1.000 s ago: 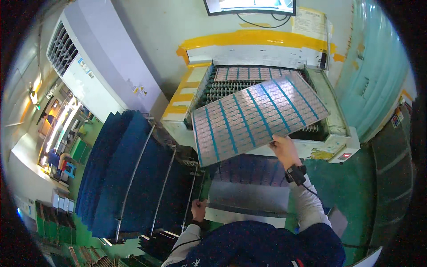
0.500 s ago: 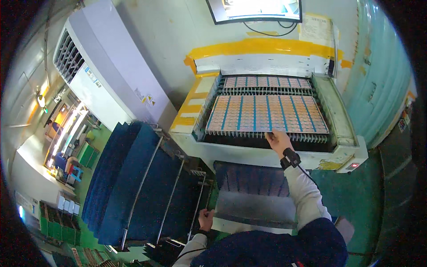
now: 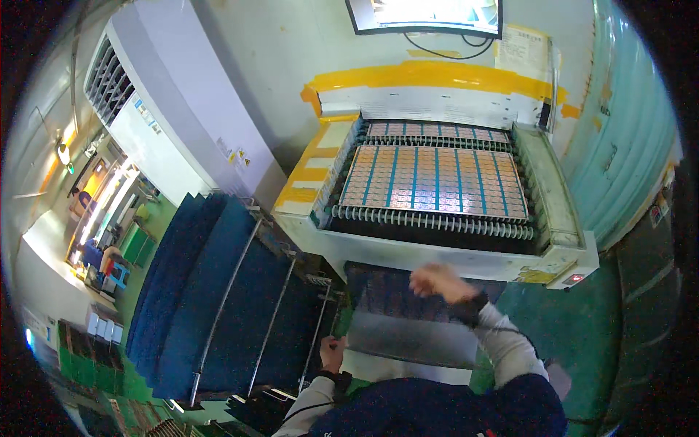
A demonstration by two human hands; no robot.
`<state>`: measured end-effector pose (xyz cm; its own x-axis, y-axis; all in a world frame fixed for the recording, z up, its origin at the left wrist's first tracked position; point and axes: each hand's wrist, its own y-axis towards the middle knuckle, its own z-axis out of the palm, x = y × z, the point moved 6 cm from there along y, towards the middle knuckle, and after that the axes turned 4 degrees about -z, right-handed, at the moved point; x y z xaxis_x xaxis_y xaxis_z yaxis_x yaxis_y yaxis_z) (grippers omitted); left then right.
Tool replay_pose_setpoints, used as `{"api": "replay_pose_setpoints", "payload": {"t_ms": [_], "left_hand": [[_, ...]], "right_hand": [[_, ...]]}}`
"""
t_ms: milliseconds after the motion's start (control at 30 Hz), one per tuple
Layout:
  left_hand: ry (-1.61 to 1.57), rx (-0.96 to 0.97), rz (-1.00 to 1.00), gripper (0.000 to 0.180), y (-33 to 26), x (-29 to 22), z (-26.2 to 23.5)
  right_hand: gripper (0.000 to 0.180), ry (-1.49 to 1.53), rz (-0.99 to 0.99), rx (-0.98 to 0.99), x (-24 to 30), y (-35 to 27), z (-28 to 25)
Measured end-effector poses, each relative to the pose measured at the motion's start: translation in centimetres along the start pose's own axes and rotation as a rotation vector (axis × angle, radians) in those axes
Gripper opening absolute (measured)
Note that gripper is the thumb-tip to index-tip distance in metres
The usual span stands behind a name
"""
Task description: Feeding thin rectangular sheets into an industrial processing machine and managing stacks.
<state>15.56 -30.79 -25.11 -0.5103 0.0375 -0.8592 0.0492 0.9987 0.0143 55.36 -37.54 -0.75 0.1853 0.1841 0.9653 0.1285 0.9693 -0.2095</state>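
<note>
A rectangular panel (image 3: 437, 182) with copper-coloured patterned blocks and blue strips lies on the rollers (image 3: 429, 221) of a pale conveyor machine (image 3: 559, 197). Behind it, a second patterned panel (image 3: 437, 132) shows in part. My right hand (image 3: 439, 282) is over the space in front of the machine, apart from the panel. It is blurred, its fingers loosely bent and apart, with nothing visible in them. Low and to the left, my left hand (image 3: 332, 354) is beside the metal bars of a rack (image 3: 320, 328). Its fingers look bent, but contact with the rack is unclear.
The rack holds several dark blue sheets (image 3: 211, 284) at my left. Below the machine's front is a dark slanted surface (image 3: 408, 339). A tall white cabinet unit (image 3: 164, 131) stands at left, a screen (image 3: 429, 14) hangs above, and people work far left.
My right hand has left the panel's front edge and drawn back towards me. The panel has moved slightly farther in, baring more of the front rollers. My left hand stays near the rack.
</note>
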Motion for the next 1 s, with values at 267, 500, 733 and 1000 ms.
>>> {"api": "replay_pose_setpoints", "payload": {"t_ms": [267,500,733,1000], "left_hand": [[0.087,0.010,0.028,0.050,-0.3,-5.5,-0.6],[0.059,0.071,-0.143,0.058,-0.5,-4.8,-0.3],[-0.273,0.219,-0.330,0.063,-2.5,-2.5,-0.2],[-0.193,0.231,-0.272,0.072,-2.5,-1.4,-0.1]], "right_hand": [[0.040,0.266,0.202,0.354,-21.6,-8.7,3.2],[0.060,-0.507,0.250,0.350,-22.7,-12.1,2.9],[0.056,-0.455,0.105,0.233,-22.9,-12.2,2.0],[0.049,-0.912,0.126,0.119,-23.4,-11.9,1.0]]}}
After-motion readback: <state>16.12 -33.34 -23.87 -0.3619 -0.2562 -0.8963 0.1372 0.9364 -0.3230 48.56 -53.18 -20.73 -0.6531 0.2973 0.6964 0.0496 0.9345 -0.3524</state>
